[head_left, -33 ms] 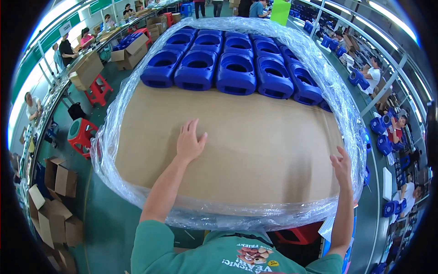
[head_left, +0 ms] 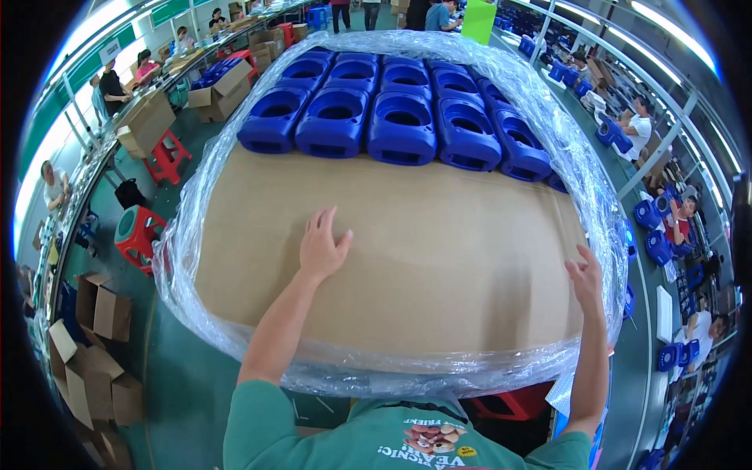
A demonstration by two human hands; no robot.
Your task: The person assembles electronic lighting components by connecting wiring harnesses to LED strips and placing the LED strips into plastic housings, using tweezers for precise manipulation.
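A broad brown cardboard sheet (head_left: 407,235) lies before me, ringed by clear plastic wrap (head_left: 184,243). My left hand (head_left: 323,247) rests on or just over the left part of the sheet, fingers stretched out and nothing in it. Near the sheet's right edge, beside the wrap, is my right hand (head_left: 586,280), its fingers apart and holding nothing. Blue plastic housings (head_left: 401,139), each with a round opening and a slot at the near end, stand in rows across the far part of the sheet. Neither hand touches them.
On the left are open cardboard boxes (head_left: 90,376), a red and green stool (head_left: 137,235) and a long workbench with people seated along it. To the right, people work among more blue housings (head_left: 658,247). A bright green panel (head_left: 479,21) stands at the back.
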